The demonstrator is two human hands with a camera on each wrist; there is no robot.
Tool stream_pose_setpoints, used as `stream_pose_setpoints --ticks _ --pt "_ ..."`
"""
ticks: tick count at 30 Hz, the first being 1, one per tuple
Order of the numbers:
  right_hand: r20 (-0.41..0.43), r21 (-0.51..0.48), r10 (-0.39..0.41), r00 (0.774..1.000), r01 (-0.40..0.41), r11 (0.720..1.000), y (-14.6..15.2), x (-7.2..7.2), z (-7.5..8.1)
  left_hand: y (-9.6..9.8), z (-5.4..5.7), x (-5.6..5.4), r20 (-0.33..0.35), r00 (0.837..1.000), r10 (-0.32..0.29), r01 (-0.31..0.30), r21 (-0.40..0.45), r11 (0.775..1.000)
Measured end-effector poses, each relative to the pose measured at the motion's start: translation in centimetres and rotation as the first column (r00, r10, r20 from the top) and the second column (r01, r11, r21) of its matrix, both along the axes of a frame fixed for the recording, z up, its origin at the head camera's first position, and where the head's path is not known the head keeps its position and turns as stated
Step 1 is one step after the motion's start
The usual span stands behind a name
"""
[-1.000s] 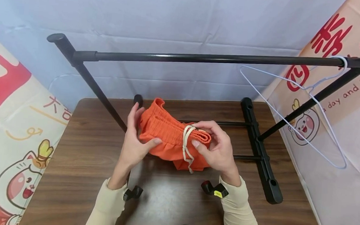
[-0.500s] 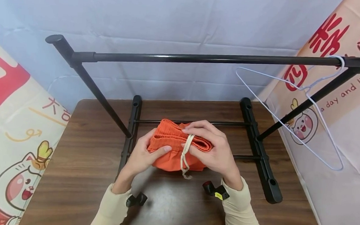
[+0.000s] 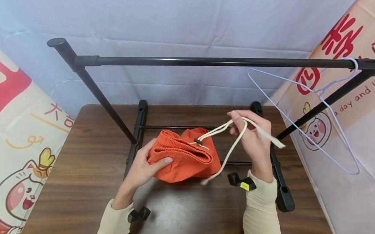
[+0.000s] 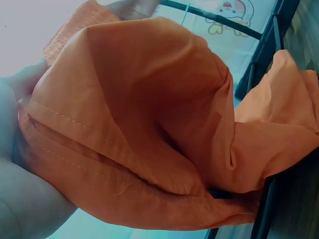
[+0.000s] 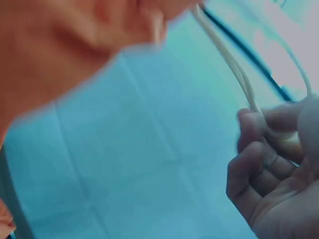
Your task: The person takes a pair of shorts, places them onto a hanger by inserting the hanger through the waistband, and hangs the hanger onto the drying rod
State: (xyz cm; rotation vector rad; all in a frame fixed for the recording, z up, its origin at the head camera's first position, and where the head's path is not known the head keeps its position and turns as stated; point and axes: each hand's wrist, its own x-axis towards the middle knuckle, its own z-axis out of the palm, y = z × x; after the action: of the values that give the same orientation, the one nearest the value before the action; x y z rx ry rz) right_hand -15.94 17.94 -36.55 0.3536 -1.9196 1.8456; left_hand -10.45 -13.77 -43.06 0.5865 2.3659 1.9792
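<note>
Orange drawstring shorts (image 3: 178, 162), bunched up with a gathered waistband, are held above the table between the rack's feet. My left hand (image 3: 143, 166) grips them at the left side of the waistband, thumb on the near face; in the left wrist view their fabric (image 4: 139, 109) fills most of the picture. Up and to the right, my right hand (image 3: 253, 138) pinches the cream drawstring (image 3: 216, 131), pulled out taut from a small dark toggle (image 3: 198, 141) at the waistband. The cord's loose ends hang past the fingers. In the right wrist view the right hand (image 5: 274, 169) has its fingers curled.
A black garment rack stands on the wooden table (image 3: 91, 182), its top rail (image 3: 209, 60) crossing above the hands. One white hanger (image 3: 301, 126) hangs at the rail's right end. Low crossbars (image 3: 155, 127) run behind the shorts. Printed cloths line both sides.
My right hand let go of the waistband and moved up and right, drawing the cord out from the shorts. The left hand still holds the shorts, which have turned so the waistband opening shows.
</note>
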Motion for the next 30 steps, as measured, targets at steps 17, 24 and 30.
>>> stream_pose_setpoints --ticks 17,24,30 --pt "0.695 0.114 -0.107 0.711 0.038 0.993 4.9 -5.7 -12.2 -1.6 0.3 0.2 -0.074 0.997 0.027 -0.016 0.143 0.990" --pt "0.674 0.225 -0.200 0.711 0.061 0.972 5.1 -5.2 -12.3 -1.6 0.3 0.1 -0.076 0.996 0.044 -0.032 0.152 0.988" --pt "0.653 0.376 -0.294 0.698 0.038 0.926 4.6 -3.9 -10.3 -1.4 0.5 0.2 -0.040 0.996 0.083 -0.076 0.161 0.984"
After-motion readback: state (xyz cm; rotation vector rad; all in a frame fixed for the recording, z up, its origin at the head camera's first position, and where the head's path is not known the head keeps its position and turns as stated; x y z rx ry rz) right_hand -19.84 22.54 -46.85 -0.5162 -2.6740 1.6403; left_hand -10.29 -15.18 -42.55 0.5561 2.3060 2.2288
